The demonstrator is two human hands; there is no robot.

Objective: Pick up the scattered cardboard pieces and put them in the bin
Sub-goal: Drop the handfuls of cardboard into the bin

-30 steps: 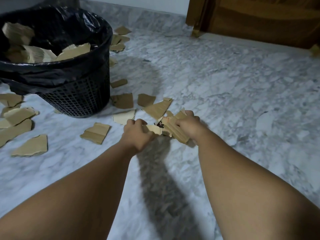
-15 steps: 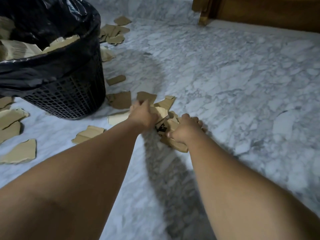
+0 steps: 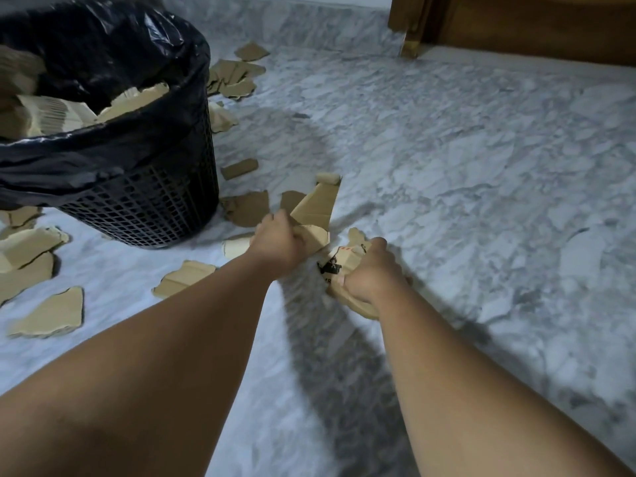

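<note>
Two bare forearms reach forward from the bottom of the view over a grey and white marble floor (image 3: 447, 173). The right hand (image 3: 370, 273) is curled closed around a stack of cardboard pieces (image 3: 344, 261) with black and red printing on top, held low over the floor. Just to its left, the left hand (image 3: 277, 241) is closed on a larger folded cardboard sheet (image 3: 315, 210) that stands tilted up from the floor, its far end pointing away.

More torn cardboard scraps lie on the floor: one by the left forearm (image 3: 186, 277), several at the far left edge (image 3: 48, 313), and a few flat brown ones just beyond the hands (image 3: 247, 208).

Further back on the left stands a black mesh bin (image 3: 144, 201) lined with a black plastic bag (image 3: 103, 146), already partly filled with cardboard (image 3: 51, 111). Behind the bin, another cluster of scraps (image 3: 237, 79) sits near the wall. At the far top right is dark wooden furniture (image 3: 516, 25).
</note>
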